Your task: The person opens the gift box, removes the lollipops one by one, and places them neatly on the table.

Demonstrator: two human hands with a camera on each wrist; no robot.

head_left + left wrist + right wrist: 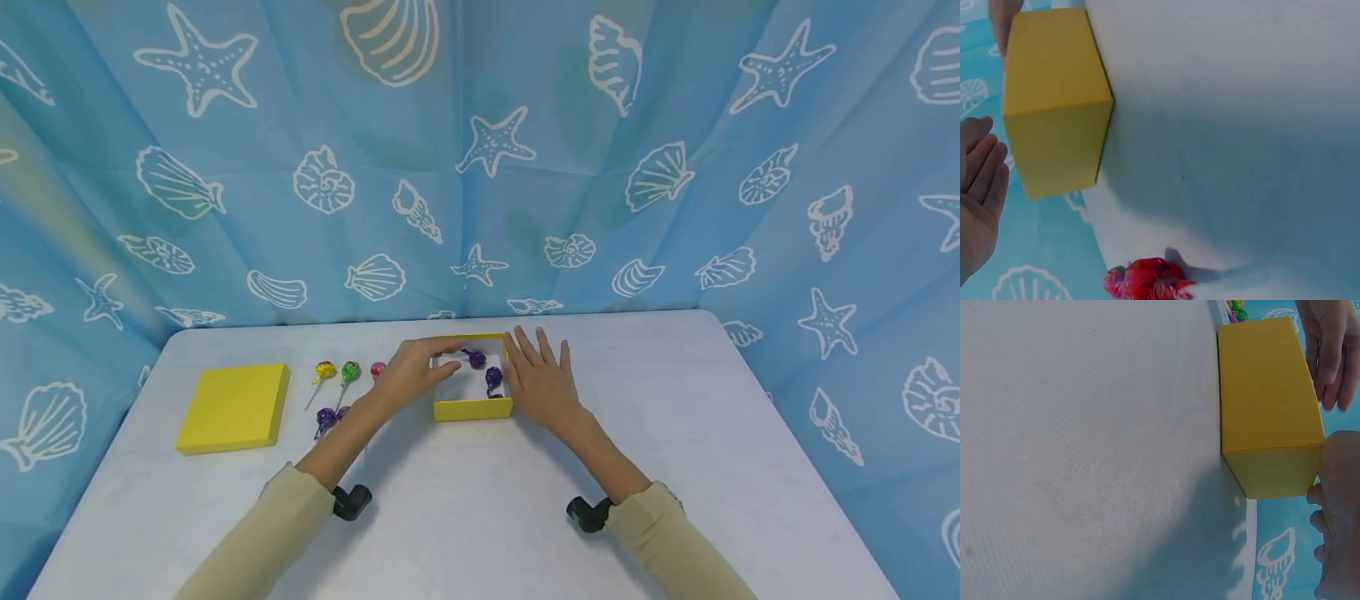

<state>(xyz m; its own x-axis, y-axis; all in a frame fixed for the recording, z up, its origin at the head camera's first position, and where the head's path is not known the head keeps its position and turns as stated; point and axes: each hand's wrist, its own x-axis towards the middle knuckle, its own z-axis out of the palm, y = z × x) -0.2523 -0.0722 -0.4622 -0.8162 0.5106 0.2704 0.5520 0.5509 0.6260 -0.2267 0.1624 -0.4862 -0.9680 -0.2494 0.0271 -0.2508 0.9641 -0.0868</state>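
Observation:
A yellow box (472,409) with a white inside stands open-topped on the table, with purple-wrapped lollipops (477,359) in it. Over its left side reaches my left hand (417,372), thumb and fingers extended above the opening. In the left wrist view the left hand (979,200) shows straight fingers with nothing between them. My right hand (542,379) rests along the box's right side, its fingers straight and spread. The right wrist view has the right hand (1342,512) beside the box's near corner (1279,472).
A yellow square lid (234,408) lies at the table's left. Between it and the box are a yellow lollipop (325,370), a green one (350,372), a pink one (377,369) and purple ones (326,418), partly hidden by the left arm. A blue shell-patterned curtain (465,167) hangs behind.

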